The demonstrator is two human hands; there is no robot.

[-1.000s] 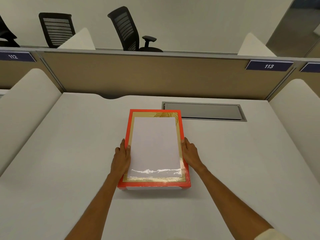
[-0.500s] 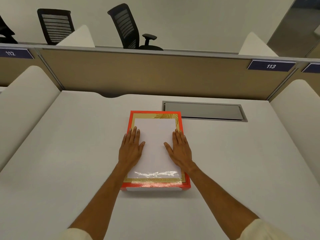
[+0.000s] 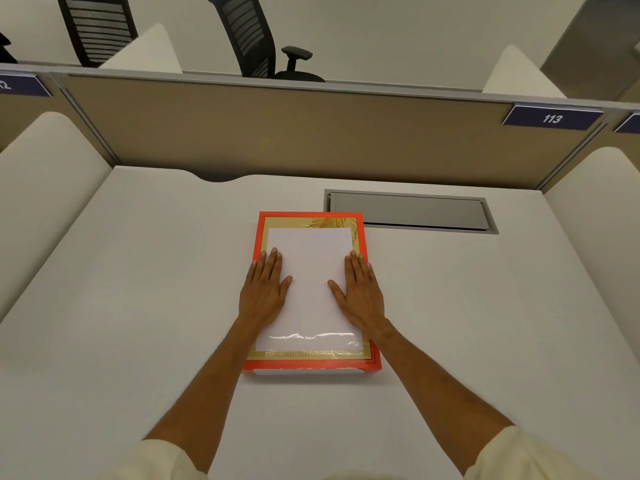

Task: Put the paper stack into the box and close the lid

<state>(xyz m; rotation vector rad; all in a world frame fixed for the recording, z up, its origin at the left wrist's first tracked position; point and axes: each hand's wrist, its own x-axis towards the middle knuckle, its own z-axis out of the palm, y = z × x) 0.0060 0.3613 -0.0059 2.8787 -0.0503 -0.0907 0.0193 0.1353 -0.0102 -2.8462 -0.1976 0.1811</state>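
We are pressing both palms flat on the lid (image 3: 310, 282) of the red box (image 3: 311, 368), which is lying closed near the middle of the white desk (image 3: 138, 289). Our left hand (image 3: 265, 291) is resting along the lid's left edge, fingers stretched out straight and close together, thumb spread toward the centre, gripping nothing. Our right hand (image 3: 360, 294) is mirroring it along the right edge, fingers likewise flat and extended, thumb angling inward. The lid is showing a white panel inside a gold frame with a red border, and a strip of glare is running across its near end. The paper stack is not showing; we cannot tell from here whether it is lying inside. Just beyond the box's far right corner, a grey cable hatch (image 3: 410, 211) is sitting flush in the desk. Behind the desk a tan partition (image 3: 294, 133) is standing, carrying a blue tag reading 113 (image 3: 552, 118), and two black office chairs (image 3: 256, 39) are showing above it.
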